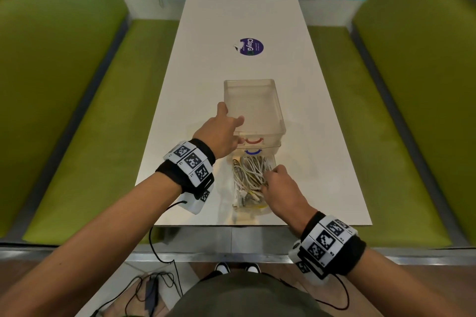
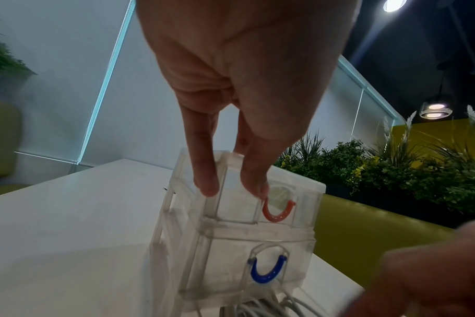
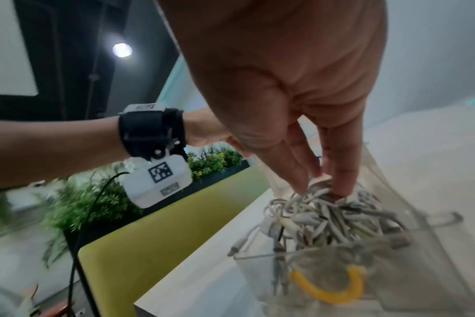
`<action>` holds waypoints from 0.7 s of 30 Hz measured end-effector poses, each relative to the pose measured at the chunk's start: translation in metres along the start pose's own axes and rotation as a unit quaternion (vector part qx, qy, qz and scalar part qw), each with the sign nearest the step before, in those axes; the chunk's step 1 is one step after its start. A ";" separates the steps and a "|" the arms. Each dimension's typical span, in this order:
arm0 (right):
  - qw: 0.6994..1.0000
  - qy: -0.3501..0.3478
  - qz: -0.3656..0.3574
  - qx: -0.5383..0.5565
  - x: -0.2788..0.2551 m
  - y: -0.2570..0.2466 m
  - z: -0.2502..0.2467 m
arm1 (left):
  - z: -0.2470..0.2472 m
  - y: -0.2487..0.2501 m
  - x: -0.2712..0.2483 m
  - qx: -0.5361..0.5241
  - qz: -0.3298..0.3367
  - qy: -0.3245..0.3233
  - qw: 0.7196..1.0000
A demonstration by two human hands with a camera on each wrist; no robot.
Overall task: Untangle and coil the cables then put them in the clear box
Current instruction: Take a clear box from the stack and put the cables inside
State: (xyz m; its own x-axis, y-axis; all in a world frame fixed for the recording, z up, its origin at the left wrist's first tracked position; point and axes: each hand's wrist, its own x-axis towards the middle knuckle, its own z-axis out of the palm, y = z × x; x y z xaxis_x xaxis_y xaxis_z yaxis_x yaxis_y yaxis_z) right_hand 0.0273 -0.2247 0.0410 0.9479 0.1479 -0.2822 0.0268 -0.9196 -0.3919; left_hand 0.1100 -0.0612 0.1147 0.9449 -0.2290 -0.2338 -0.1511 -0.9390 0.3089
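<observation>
A clear stacked drawer box (image 1: 281, 110) stands on the white table (image 1: 206, 59), with a red handle (image 1: 253, 140) above a blue handle (image 1: 253, 152). Its bottom drawer (image 3: 434, 268), with a yellow handle (image 3: 326, 298), is pulled out toward me. A tangle of white cables (image 1: 248, 170) fills that drawer. My left hand (image 1: 231, 114) rests on the box's near left top corner, and its straight fingers (image 2: 203, 184) press the top drawer front (image 2: 231, 206). My right hand (image 1: 270, 177) reaches into the drawer. Its thumb and fingertips pinch loops of the cables (image 3: 326, 216).
A round purple sticker (image 1: 251, 46) lies on the table beyond the box. Green benches (image 1: 90, 110) run along both sides of the table. Black cords (image 1: 154, 288) trail on the floor near my feet. Potted plants (image 2: 393, 167) stand behind the right bench.
</observation>
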 end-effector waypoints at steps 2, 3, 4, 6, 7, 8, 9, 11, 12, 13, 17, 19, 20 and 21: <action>0.999 -0.009 -0.029 0.019 0.001 -0.001 -0.001 | 0.000 0.000 0.000 0.003 0.002 0.001 1.000; 0.999 -0.019 -0.045 0.018 -0.001 -0.003 0.001 | 0.000 0.000 0.000 0.003 0.002 0.001 1.000; 0.998 -0.026 -0.059 0.008 -0.004 -0.006 0.004 | 0.000 0.000 0.000 0.002 0.003 0.001 1.000; 0.997 -0.030 -0.070 -0.018 -0.010 -0.012 0.012 | 0.000 0.001 0.000 0.002 0.002 0.002 1.000; 0.997 -0.037 -0.062 -0.034 -0.011 -0.017 0.016 | 0.000 0.001 0.000 0.002 0.002 0.001 1.000; 0.996 -0.048 -0.050 -0.054 -0.009 -0.021 0.019 | 0.000 0.002 0.000 0.001 0.002 0.001 1.000; 0.995 -0.059 -0.036 -0.072 -0.007 -0.026 0.023 | -0.001 0.002 -0.001 0.000 0.002 0.000 1.000; 0.993 -0.068 -0.020 -0.098 -0.001 -0.034 0.026 | -0.001 0.002 -0.001 -0.002 0.004 0.002 1.000; 0.992 -0.069 -0.020 -0.102 0.003 -0.034 0.026 | -0.001 0.002 -0.002 -0.003 0.005 0.002 1.000; 0.992 -0.066 -0.026 -0.100 0.008 -0.031 0.025 | 0.000 0.001 -0.002 -0.006 0.004 0.002 1.000; 0.994 -0.031 -0.044 -0.090 0.019 -0.013 0.017 | -0.001 0.002 0.001 -0.008 -0.007 -0.005 1.000; 0.990 -0.007 -0.076 -0.115 0.013 -0.011 0.023 | -0.003 0.002 0.004 -0.005 -0.007 -0.009 1.000; 0.988 -0.001 -0.091 -0.125 0.007 -0.011 0.029 | -0.004 0.002 0.005 -0.002 -0.006 -0.010 1.000; 0.986 -0.011 -0.099 -0.130 0.000 -0.010 0.037 | -0.004 0.002 0.006 0.002 -0.004 -0.011 1.000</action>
State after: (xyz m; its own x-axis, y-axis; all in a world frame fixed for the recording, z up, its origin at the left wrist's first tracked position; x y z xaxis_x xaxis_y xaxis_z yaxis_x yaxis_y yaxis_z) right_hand 0.0156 -0.2023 0.0121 0.9090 0.3390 -0.2425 0.2939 -0.9338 -0.2039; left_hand 0.1166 -0.0635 0.1178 0.9394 -0.2273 -0.2567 -0.1447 -0.9416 0.3042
